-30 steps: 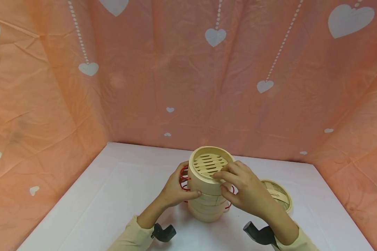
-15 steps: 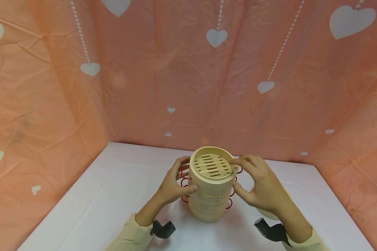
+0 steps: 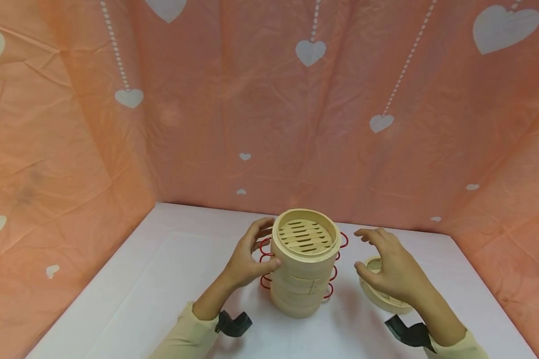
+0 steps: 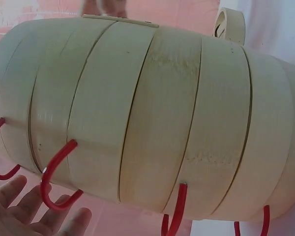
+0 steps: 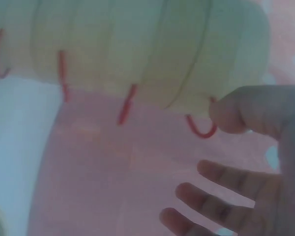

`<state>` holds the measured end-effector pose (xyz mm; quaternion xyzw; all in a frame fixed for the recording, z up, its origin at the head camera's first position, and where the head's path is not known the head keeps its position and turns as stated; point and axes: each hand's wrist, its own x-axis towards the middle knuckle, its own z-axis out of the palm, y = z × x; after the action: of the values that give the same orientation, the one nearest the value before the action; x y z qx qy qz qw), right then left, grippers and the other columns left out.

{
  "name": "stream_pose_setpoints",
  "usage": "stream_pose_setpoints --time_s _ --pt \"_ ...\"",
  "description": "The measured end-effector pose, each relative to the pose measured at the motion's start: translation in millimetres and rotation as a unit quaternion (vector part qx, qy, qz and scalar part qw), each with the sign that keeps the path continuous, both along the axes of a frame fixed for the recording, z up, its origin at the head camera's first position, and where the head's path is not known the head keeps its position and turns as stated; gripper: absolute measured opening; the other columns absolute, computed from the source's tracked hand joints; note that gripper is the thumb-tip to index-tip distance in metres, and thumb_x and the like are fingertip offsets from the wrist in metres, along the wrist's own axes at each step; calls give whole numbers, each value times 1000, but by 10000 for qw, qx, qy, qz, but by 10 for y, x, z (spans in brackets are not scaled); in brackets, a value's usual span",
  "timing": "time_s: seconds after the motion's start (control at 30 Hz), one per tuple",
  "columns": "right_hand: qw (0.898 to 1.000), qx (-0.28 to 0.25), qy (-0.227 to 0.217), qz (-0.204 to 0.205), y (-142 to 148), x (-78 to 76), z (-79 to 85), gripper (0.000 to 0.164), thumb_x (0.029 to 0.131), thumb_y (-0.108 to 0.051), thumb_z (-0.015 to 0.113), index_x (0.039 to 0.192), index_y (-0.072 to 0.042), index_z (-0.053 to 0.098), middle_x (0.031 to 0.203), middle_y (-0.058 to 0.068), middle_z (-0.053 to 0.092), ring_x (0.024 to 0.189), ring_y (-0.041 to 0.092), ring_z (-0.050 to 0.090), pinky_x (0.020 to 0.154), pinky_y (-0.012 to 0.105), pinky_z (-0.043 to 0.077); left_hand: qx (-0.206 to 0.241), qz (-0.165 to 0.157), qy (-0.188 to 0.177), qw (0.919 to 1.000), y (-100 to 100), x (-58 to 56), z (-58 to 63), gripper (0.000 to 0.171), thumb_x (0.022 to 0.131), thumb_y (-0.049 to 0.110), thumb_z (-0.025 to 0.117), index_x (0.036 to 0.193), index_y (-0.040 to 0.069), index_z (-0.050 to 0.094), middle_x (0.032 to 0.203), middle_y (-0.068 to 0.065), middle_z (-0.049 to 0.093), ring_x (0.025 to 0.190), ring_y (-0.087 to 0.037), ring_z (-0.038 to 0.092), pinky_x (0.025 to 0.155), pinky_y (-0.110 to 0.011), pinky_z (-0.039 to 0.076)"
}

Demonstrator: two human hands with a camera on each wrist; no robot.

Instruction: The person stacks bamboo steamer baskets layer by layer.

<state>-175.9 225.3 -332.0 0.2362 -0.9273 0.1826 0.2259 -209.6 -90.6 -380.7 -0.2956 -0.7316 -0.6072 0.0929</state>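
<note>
A tall stack of round bamboo steamer baskets (image 3: 298,279) stands upright on the white table, with red loop handles down both sides. Its top basket (image 3: 306,237) shows a slatted floor with nothing on it. Along the upper left side of the stack is my left hand (image 3: 247,259), thumb at the front wall and fingers loosely spread by the handles. In the left wrist view its fingertips (image 4: 49,211) lie beside a red handle (image 4: 51,182). My right hand (image 3: 393,269) hovers right of the stack, empty, thumb and fingers apart.
The bamboo steamer lid (image 3: 382,299) lies on the white table (image 3: 130,299) to the right, partly hidden behind my right hand. Orange cloth (image 3: 269,109) with white hearts rises at the back and sides.
My right hand has left the top basket's rim and moved right, away from the stack. The left hand has loosened slightly, staying at the left side.
</note>
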Motion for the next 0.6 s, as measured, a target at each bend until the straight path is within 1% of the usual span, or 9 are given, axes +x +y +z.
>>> stream_pose_setpoints --time_s 0.17,0.3,0.4,0.5,0.6 --pt "9999 55 -64 -73 87 -11 -135 44 70 -14 75 111 -10 62 100 1 63 93 21 60 77 45 49 24 -66 116 9999 16 -4 19 81 75 36 77 143 14 40 144 -8 47 131 -29 47 105 -41 44" --pt "9994 83 -250 -210 151 -27 -265 38 70 -16 76 106 -11 65 93 0 64 87 21 62 75 43 51 -4 -66 110 9999 30 -5 28 81 75 39 76 143 18 40 145 -4 46 132 -26 47 106 -44 42" --pt "9985 102 -418 -341 196 -37 -366 35 71 -18 76 103 -12 66 89 -1 64 83 19 63 72 40 51 -49 -25 55 10000 40 4 41 81 75 39 76 144 20 39 145 0 46 133 -23 46 107 -43 42" --pt "9975 86 -571 -398 239 -40 -447 32 71 -19 77 101 -12 66 86 0 64 79 18 62 68 37 51 -81 12 17 10000 47 13 51 81 74 35 76 144 20 38 145 2 46 133 -21 46 107 -40 42" --pt "9962 54 -745 -440 277 -43 -498 32 72 -20 78 100 -12 66 85 0 64 77 18 62 65 35 49 -46 -18 47 10000 53 18 55 81 75 34 76 145 19 38 145 -1 46 132 -23 46 107 -37 42"
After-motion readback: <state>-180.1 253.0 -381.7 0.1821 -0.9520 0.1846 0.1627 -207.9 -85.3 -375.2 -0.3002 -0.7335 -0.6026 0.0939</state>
